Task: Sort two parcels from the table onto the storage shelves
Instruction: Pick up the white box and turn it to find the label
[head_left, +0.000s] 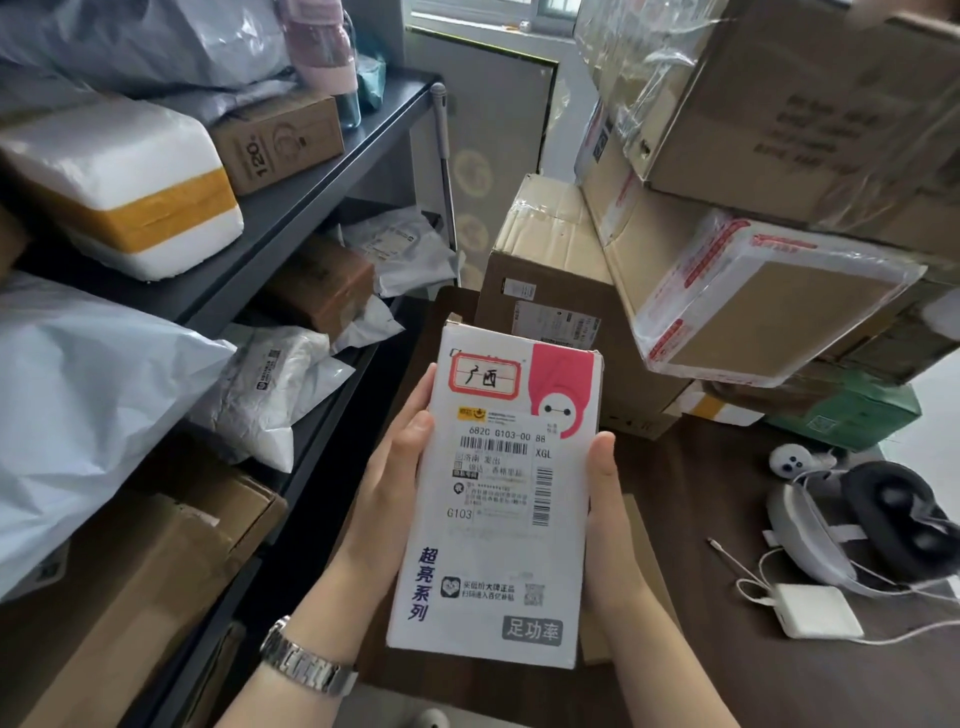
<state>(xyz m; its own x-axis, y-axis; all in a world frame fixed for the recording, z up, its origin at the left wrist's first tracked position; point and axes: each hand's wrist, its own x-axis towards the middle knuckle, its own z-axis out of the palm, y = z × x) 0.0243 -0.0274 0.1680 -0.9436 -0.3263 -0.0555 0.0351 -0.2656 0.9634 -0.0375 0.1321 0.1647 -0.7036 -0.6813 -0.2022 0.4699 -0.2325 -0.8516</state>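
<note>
A flat white parcel box (498, 551) with a pink corner, a shipping label and a red-framed handwritten tag is held up in the middle of the view, label facing me. My left hand (395, 467) grips its left edge, a metal watch on that wrist. My right hand (608, 514) grips its right edge. Under it, a thin brown cardboard piece (644, 582) lies on the dark wooden table (727, 675). The dark metal storage shelves (311, 176) stand to the left, packed with parcels.
The shelves hold a white foam box with yellow tape (119, 187), a brown carton (280, 140), grey and white poly bags (88, 395) and cartons. Stacked cardboard boxes (550, 280) and a taped box (769, 312) rise at the right. A headset (872, 519) and white charger (818, 610) lie on the table.
</note>
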